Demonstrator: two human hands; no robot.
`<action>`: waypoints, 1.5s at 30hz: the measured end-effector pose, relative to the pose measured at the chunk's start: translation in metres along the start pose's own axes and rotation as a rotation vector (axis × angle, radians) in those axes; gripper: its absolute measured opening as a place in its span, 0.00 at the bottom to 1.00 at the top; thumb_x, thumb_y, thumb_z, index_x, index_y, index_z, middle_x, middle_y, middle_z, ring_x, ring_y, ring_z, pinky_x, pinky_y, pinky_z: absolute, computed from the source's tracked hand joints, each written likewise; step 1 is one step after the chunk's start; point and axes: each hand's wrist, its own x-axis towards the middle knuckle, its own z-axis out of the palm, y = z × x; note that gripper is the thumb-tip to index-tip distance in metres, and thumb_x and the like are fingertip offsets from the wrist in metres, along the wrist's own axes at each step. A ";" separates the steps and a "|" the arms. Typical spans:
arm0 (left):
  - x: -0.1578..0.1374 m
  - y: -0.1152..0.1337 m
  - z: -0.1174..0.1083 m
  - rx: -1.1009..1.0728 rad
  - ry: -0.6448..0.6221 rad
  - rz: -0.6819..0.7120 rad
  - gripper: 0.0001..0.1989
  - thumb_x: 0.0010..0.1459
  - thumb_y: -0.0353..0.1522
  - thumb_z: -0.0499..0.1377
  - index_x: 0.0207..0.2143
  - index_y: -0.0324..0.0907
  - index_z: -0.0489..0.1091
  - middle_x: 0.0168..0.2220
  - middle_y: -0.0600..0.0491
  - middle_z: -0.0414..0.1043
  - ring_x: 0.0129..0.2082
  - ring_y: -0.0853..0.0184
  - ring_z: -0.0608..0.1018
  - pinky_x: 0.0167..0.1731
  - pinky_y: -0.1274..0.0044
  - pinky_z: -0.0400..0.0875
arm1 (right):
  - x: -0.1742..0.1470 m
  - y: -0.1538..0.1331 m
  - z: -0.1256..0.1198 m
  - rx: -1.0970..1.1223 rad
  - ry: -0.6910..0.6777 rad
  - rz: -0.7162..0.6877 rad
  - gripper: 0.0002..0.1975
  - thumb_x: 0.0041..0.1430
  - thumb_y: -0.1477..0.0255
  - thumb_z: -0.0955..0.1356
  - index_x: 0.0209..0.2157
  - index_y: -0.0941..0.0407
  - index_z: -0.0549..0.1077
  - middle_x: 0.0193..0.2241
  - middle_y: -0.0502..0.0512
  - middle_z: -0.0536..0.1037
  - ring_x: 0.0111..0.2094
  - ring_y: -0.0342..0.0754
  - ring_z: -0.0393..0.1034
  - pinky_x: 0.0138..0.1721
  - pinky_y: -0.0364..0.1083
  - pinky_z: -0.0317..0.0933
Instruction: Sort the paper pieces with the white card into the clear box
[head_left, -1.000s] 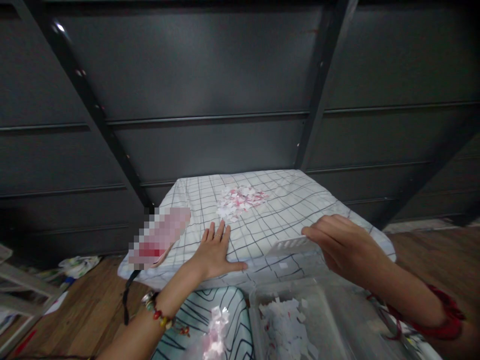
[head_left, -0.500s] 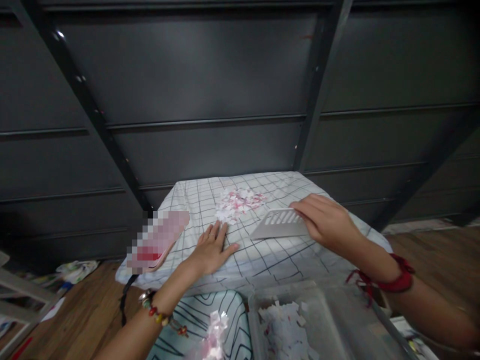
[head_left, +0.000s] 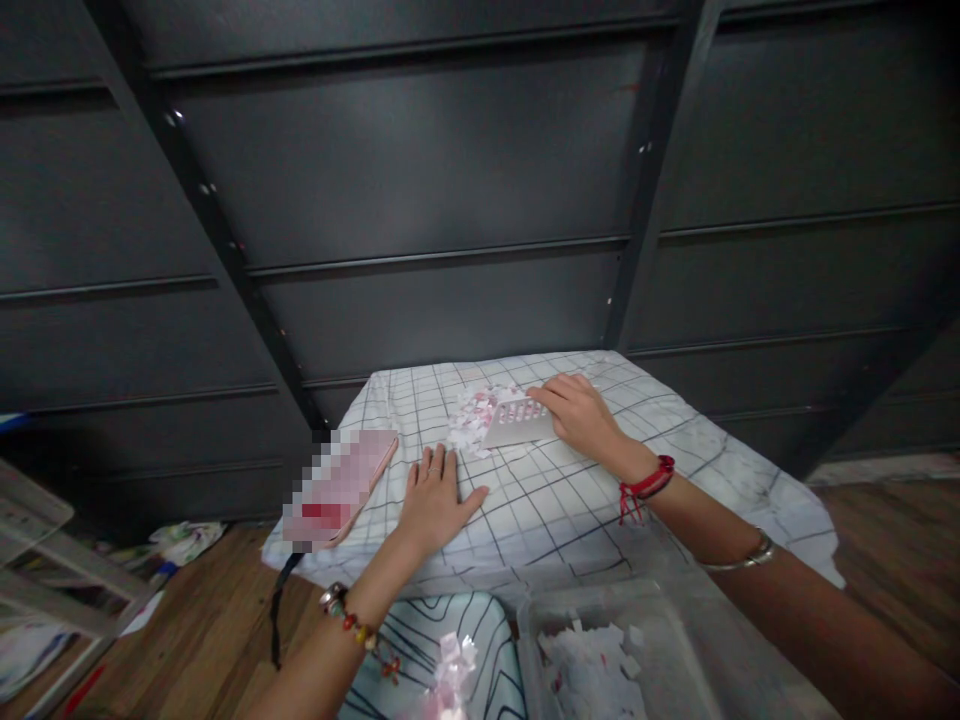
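My right hand [head_left: 585,420] grips the top edge of a thin white slotted plate [head_left: 517,431], which is tilted with its lower edge on the cloth. Right behind and to the left of the plate lies a loose pile of small white and pink paper scraps [head_left: 466,415], partly hidden by it. My left hand [head_left: 439,505] rests flat on the white checked cloth [head_left: 555,505], fingers spread, just in front of the pile. It holds nothing.
A phone [head_left: 352,490] in a pink case lies left of my left hand, with a dark strap. In front stand a patterned tray [head_left: 495,665] holding a shiny clear wrapper [head_left: 454,665] and a clear plastic bin [head_left: 679,650] with paper scraps. A dark panelled wall [head_left: 435,170] rises behind.
My right hand has moved left and away from me with the slotted plate, bringing it up against the pile. The left hand stays flat on the cloth. The view has shifted slightly.
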 end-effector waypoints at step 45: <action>-0.001 0.002 0.000 -0.063 0.015 -0.015 0.41 0.58 0.53 0.42 0.61 0.27 0.48 0.63 0.35 0.44 0.63 0.48 0.48 0.58 0.60 0.45 | -0.011 -0.008 -0.043 0.075 0.060 -0.205 0.17 0.48 0.86 0.59 0.36 0.59 0.72 0.25 0.54 0.71 0.30 0.46 0.59 0.34 0.47 0.53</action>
